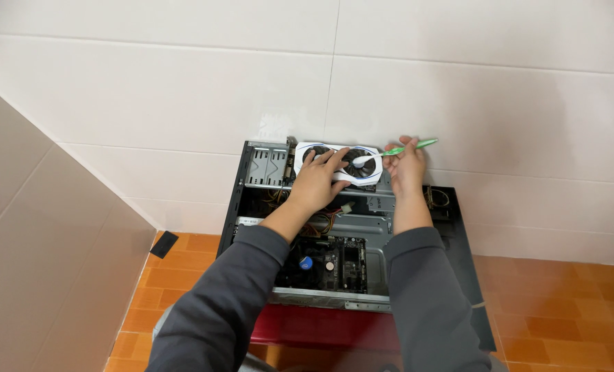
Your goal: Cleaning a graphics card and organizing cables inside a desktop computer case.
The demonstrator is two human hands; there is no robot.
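Graphics card (337, 164) pinned atop PC case (252, 180) w/ spread left hand (319, 180); toothbrush (396, 151) pinched in right hand (406, 169); fan blades may get bent if pressed hard.

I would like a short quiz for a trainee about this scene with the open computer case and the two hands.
1. True or false: the left hand lies flat on the white graphics card.
2. What does the right hand hold?
A. a screwdriver
B. a green toothbrush
C. a cloth
3. Fill in: the open case lies on its side on a ____ stool, in front of a white tiled wall.

Key:
1. True.
2. B. The toothbrush has its white head over the card's right fan.
3. Red. The stool shows below the case's near edge.
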